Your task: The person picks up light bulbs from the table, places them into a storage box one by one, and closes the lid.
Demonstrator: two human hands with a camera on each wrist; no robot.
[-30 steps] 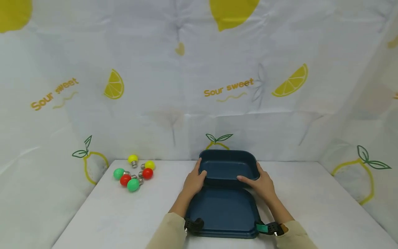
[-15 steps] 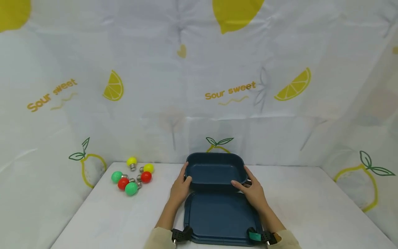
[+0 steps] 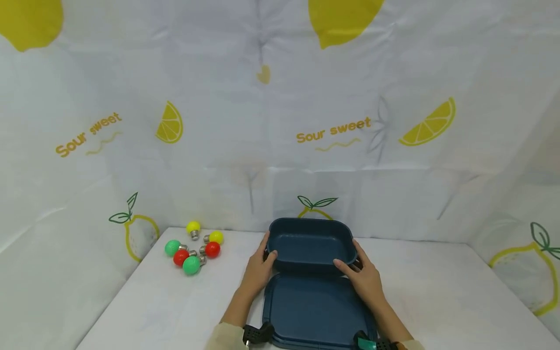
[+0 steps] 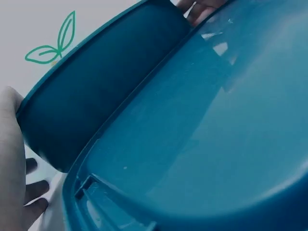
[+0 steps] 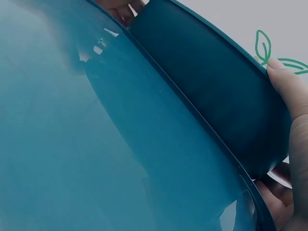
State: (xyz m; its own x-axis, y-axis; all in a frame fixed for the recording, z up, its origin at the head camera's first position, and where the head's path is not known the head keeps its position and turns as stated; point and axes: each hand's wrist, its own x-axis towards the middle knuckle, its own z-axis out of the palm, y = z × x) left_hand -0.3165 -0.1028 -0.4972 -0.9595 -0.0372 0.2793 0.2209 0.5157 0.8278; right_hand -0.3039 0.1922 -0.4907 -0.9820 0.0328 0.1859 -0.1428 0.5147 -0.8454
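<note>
A dark blue rectangular box (image 3: 310, 248), its inside facing me, stands near the back of the table. My left hand (image 3: 257, 270) grips its left end, and my right hand (image 3: 365, 279) grips the right end, thumb over the front rim. Right in front of the box lies a matching dark blue lid (image 3: 319, 311), flat, beneath my wrists. In the left wrist view the box's front wall (image 4: 101, 91) rises beyond the edge of the lid (image 4: 202, 134). The right wrist view has my right thumb (image 5: 286, 82) at the rim and fingers lower down, behind the end wall.
Several round coloured bulbs lie clustered at the back left: yellow ones (image 3: 216, 236), red ones (image 3: 212, 250) and green ones (image 3: 191, 265), with silvery screw bases. A white cloth with lemon prints (image 3: 236, 121) hangs behind the white table (image 3: 437, 291).
Both hands have moved the box to the left, from right of the printed leaves to nearly below them. The lid and bulbs stay in place; the head view has shifted slightly.
</note>
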